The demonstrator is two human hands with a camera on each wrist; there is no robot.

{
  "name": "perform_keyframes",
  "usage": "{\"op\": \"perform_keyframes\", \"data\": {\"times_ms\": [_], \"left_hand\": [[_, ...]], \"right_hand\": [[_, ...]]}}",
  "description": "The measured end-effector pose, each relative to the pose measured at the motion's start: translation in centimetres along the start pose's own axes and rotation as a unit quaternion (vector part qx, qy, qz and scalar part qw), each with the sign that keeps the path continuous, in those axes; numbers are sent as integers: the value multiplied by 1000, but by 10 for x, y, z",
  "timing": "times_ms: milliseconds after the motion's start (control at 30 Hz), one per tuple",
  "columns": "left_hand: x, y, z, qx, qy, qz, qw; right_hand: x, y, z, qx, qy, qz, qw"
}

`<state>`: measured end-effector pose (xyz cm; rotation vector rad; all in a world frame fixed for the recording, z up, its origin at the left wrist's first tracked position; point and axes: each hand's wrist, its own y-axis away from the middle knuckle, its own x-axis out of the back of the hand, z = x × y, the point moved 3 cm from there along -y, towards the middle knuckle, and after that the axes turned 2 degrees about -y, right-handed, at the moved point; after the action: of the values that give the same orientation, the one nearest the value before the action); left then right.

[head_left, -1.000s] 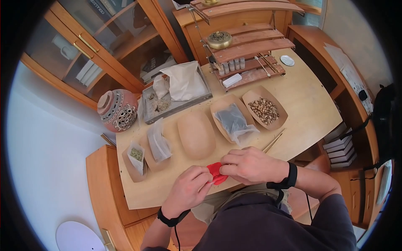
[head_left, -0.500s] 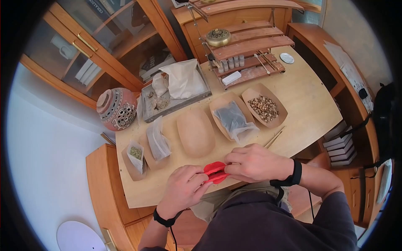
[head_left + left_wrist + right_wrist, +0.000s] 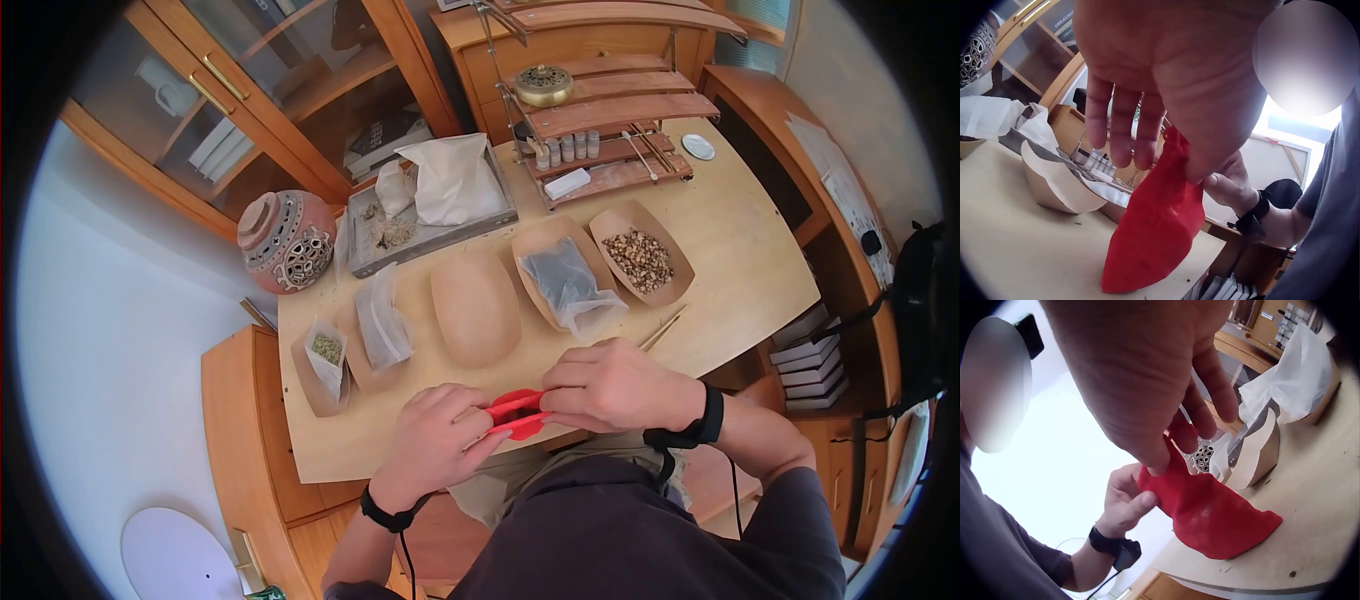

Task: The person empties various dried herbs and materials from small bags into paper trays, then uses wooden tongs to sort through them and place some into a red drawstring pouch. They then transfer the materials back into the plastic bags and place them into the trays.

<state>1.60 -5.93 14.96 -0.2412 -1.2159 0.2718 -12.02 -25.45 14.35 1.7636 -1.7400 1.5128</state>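
Note:
A small red cloth pouch (image 3: 522, 431) is held at the table's near edge, its mouth spread and a dark slit showing inside. My left hand (image 3: 437, 432) pinches one end of the mouth between thumb and fingers. From the other side my right hand (image 3: 612, 386) pinches the opposite end. In the left wrist view the body of the pouch (image 3: 1154, 240) hangs below the fingers and tapers at the bottom. The right wrist view has the pouch (image 3: 1213, 519) slung between both thumbs. What lies inside it is hidden.
Bare paper tray (image 3: 474, 310) lies ahead, between trays of bagged material. Another tray holds chopped brown pieces (image 3: 638, 260); a bag of green dried herb (image 3: 327, 348) stands left. Thin sticks (image 3: 663, 328) lie right. Behind are a pierced clay jar (image 3: 288, 245), grey tray (image 3: 440, 246) and wooden rack (image 3: 620, 115).
Both hands have drawn apart and the pouch's mouth has gone from bunched to spread open. The head view has shifted slightly.

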Motion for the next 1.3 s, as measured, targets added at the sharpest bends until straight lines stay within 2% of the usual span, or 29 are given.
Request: {"op": "perform_keyframes", "data": {"times_ms": [133, 167, 233, 267, 333, 400, 433, 467, 533, 633, 667, 767, 867, 967, 1067, 1167, 1267, 1300], "left_hand": [[-1, 5, 3, 25, 31, 5, 999], [-3, 6, 3, 35, 44, 13, 998], [2, 7, 4, 109, 117, 25, 987], [6, 7, 5, 146, 153, 32, 977], [17, 5, 8, 140, 175, 115, 968], [25, 5, 9, 141, 199, 188, 951], [29, 5, 9, 145, 213, 219, 941], [31, 7, 8, 148, 227, 250, 929], [32, 4, 8, 152, 247, 289, 912], [28, -10, 6, 129, 294, 320, 891], [24, -13, 5, 116, 313, 325, 885], [-1, -9, -4, 127, 396, 287, 863], [-8, -7, -6, 149, 392, 260, 870], [-13, -5, -8, 110, 298, 291, 903], [-18, 2, -10, 111, 285, 286, 908], [-24, 14, -16, 155, 286, 264, 908], [-31, 18, -19, 181, 344, 228, 893], [-34, 20, -20, 189, 362, 239, 881]], "right_hand": [[3, 0, -2, -13, 3, -14, 1000], [3, 0, -1, -17, -5, 7, 1000], [3, -1, 1, -23, -21, 47, 998], [6, -2, 1, -81, -73, 70, 992], [12, -2, -4, -192, -174, 109, 960], [0, 5, 2, -221, -234, 181, 929], [-8, 9, 7, -233, -264, 214, 911], [-21, 15, 12, -254, -361, 213, 872], [-44, 25, 17, -296, -540, 198, 763], [-57, 16, 5, -279, -690, 158, 649], [-54, 10, -1, -265, -693, 146, 654], [-54, -2, 2, -271, -722, 196, 606], [-48, 0, 17, -278, -710, 208, 613], [-34, -16, 17, -284, -682, 210, 641], [-20, -27, 27, -329, -593, 188, 711], [-4, -37, 40, -359, -491, 196, 769], [8, -48, 46, -350, -436, 180, 810], [10, -52, 47, -346, -413, 175, 824]]}}
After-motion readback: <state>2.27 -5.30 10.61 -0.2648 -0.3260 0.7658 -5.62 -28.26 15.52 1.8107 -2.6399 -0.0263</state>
